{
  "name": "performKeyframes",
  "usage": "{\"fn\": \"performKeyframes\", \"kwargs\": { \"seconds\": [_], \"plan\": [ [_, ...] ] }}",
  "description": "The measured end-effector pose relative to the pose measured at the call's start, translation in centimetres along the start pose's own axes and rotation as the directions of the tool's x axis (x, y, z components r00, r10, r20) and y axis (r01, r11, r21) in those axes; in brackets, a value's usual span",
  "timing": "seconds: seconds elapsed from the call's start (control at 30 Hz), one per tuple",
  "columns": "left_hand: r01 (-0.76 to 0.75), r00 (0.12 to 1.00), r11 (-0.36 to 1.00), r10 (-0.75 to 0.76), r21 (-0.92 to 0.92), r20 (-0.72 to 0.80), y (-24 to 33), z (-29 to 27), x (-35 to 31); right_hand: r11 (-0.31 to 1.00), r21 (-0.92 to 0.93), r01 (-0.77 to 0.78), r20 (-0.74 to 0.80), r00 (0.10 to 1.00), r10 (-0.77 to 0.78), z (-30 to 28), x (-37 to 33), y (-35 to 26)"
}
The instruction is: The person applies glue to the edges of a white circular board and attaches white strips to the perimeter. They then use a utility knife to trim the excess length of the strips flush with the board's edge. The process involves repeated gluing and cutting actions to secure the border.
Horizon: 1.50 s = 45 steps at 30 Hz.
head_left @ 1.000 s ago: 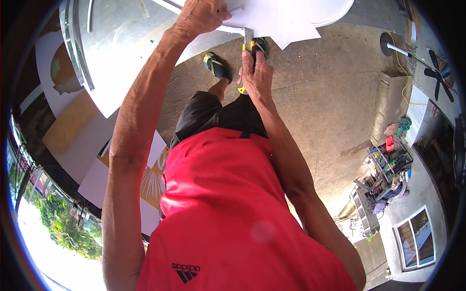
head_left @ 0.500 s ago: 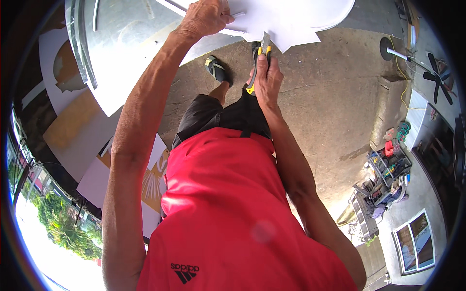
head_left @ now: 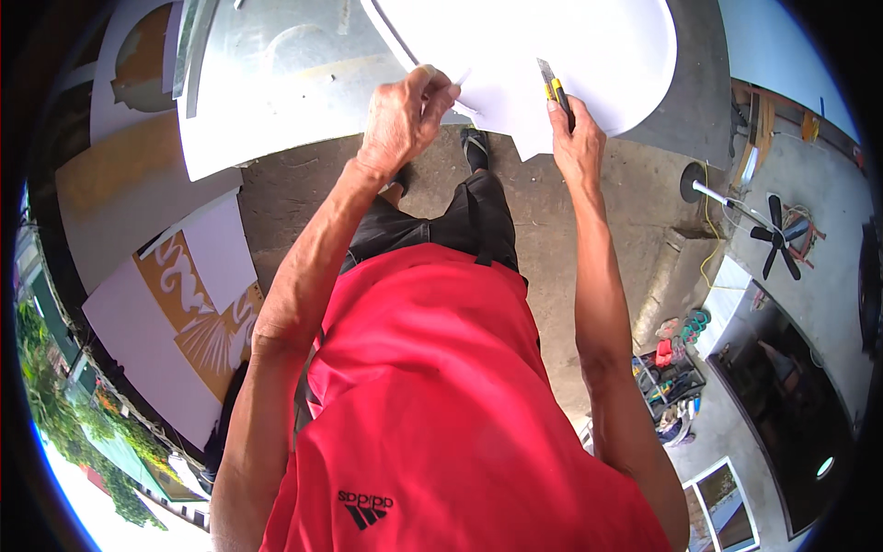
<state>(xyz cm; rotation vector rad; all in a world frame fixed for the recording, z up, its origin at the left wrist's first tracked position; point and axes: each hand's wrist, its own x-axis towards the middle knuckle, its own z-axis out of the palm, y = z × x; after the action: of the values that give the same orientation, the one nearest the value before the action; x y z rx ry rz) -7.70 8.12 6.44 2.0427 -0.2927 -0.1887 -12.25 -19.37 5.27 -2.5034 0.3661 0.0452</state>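
A large white sheet [head_left: 598,46] with a rounded right edge and a pointed near corner lies on the table [head_left: 685,101]. Over its right part, my right hand [head_left: 579,147] is closed round a black and yellow utility knife [head_left: 557,90], its blade out and pointing away from me. At the left edge of the sheet, my left hand [head_left: 405,120] is pinched shut on a thin white strip [head_left: 464,77], which is partly hidden by the fingers. Small white scraps [head_left: 467,111] lie near the fingertips.
Painted boards and white panels [head_left: 138,340] lean at the left. To the right stand a black-bladed fan [head_left: 777,236] with a yellow cord [head_left: 708,248] near it, and a rack of mixed items [head_left: 667,386]. My feet are on the concrete floor [head_left: 589,239] at the table's near edge.
My right hand has moved away from my body and to the right, carrying the knife over the sheet. My left hand appears lower and further right in view, which has shifted.
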Motion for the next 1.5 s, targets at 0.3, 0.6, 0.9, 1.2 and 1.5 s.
{"fn": "performKeyframes", "kwargs": {
  "seconds": [0.3, 0.6, 0.9, 1.2, 1.5],
  "plan": [
    [0.513, 0.730, 0.625, -0.678, -0.589, -0.083, 0.3, 9.4, -8.7, 0.713, -0.328, 0.619, 0.122, 0.777, -0.618, 0.8, 13.3, 3.1],
    [0.262, 0.527, 0.366, -0.829, -0.893, -0.185, 2.1, 16.3, -7.7, 0.638, -0.166, 0.752, 0.213, 0.659, -0.722, 1.1, 14.0, 2.6],
    [0.093, 0.365, 0.369, -0.877, -0.925, -0.313, 3.1, 18.8, -6.2, 0.494, -0.319, 0.808, 0.270, 0.578, -0.770, -0.4, 15.1, -0.3],
    [0.015, 0.304, 0.358, -0.891, -0.934, -0.336, 3.7, 19.6, -5.5, 0.805, 0.304, 0.509, 0.583, 0.569, -0.580, 2.3, 7.0, -3.2],
    [-0.010, 0.302, 0.313, -0.905, -0.950, -0.301, 3.9, 19.8, -5.2, 0.842, 0.258, 0.473, 0.631, 0.578, -0.518, 3.5, 6.7, -3.0]
  ]
}}
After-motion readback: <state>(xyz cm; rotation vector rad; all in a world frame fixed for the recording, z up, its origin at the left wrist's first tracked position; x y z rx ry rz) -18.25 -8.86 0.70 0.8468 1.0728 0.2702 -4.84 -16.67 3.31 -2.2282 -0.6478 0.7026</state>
